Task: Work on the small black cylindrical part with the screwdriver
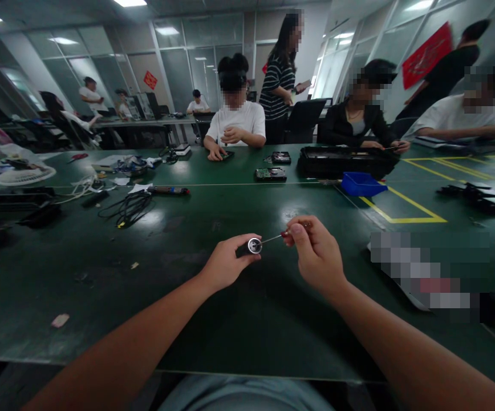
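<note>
My left hand (227,261) is closed around a dark cylindrical part (255,246) whose round open end has a silver rim and faces me. Between my right thumb and fingers is a thin screwdriver (272,238) with a red collar. Its metal shaft points left, and the tip reaches the open end of the cylinder; how far inside it goes I cannot tell. My right hand (313,248) hides most of the handle. Both hands are above the green table (247,331).
Cables (130,210) and a soldering-iron-like tool (168,190) lie at left. Opened drives (270,173), a long black housing (345,162) and a blue bin (362,184) stand farther back. A blurred packet (414,274) lies at right. Co-workers sit across the table.
</note>
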`<move>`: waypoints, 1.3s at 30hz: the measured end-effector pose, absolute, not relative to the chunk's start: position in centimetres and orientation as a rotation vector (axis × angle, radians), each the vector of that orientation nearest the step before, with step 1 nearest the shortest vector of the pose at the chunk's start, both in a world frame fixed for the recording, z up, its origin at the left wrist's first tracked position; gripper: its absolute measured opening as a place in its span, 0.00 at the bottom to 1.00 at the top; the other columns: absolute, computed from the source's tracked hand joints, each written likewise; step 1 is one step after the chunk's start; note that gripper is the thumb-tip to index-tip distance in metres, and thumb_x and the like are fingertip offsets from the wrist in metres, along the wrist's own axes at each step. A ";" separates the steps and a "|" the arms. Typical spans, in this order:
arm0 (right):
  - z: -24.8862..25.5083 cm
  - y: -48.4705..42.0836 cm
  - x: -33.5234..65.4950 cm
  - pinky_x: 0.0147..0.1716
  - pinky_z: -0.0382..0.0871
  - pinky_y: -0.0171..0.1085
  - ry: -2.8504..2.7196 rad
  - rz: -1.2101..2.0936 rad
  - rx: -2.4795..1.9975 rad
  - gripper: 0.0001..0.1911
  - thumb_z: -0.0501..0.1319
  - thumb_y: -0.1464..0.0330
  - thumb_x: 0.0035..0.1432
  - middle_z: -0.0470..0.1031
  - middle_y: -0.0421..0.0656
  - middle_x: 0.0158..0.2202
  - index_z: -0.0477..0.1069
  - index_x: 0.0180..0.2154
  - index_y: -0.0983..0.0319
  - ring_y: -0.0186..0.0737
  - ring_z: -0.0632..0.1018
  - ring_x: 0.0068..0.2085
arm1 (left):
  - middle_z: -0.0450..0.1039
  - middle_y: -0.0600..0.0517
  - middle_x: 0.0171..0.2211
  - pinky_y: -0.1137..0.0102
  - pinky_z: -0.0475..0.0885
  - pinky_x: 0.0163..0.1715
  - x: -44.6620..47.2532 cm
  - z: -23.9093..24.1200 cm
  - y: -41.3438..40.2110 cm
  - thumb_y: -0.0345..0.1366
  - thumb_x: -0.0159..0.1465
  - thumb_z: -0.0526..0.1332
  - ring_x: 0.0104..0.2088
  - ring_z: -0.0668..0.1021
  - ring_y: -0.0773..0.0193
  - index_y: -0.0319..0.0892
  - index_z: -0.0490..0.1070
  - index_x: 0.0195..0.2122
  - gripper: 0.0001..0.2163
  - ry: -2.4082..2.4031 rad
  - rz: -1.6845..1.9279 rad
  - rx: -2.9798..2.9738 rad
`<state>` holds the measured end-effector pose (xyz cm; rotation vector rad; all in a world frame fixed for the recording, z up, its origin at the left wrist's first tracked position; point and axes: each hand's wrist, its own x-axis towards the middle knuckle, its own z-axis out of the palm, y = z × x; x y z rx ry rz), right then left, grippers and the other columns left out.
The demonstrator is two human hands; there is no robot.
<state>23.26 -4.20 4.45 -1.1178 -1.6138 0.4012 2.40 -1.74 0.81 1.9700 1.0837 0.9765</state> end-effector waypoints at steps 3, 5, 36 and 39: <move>4.7 -4.3 23.4 0.29 0.69 0.37 -1.676 0.356 -1.147 0.10 0.58 0.60 0.66 0.78 0.40 0.28 0.71 0.36 0.58 0.38 0.78 0.28 | 0.77 0.50 0.52 0.58 0.67 0.61 2.4 0.7 -1.7 0.32 0.61 0.69 0.55 0.76 0.56 0.47 0.75 0.54 0.19 1.074 0.965 1.993; 4.9 -4.4 23.5 0.27 0.67 0.36 -1.713 0.283 -1.164 0.11 0.63 0.59 0.62 0.76 0.38 0.24 0.71 0.30 0.58 0.37 0.76 0.25 | 0.77 0.50 0.51 0.59 0.68 0.59 2.4 0.6 -1.6 0.32 0.61 0.69 0.54 0.77 0.56 0.47 0.75 0.53 0.18 1.068 0.960 2.005; 4.0 -4.0 23.2 0.35 0.70 0.41 -1.546 0.628 -1.101 0.09 0.56 0.63 0.67 0.76 0.41 0.35 0.67 0.47 0.57 0.40 0.77 0.35 | 0.77 0.52 0.49 0.61 0.69 0.54 2.2 0.4 -1.3 0.33 0.62 0.69 0.51 0.77 0.57 0.49 0.74 0.53 0.18 1.137 0.984 2.131; 4.0 -3.6 23.0 0.38 0.72 0.42 -1.464 0.742 -1.062 0.10 0.58 0.60 0.66 0.76 0.42 0.35 0.70 0.43 0.58 0.40 0.77 0.35 | 0.77 0.51 0.49 0.60 0.69 0.54 2.2 0.5 -1.4 0.32 0.62 0.69 0.51 0.77 0.57 0.48 0.75 0.53 0.18 1.149 0.983 2.139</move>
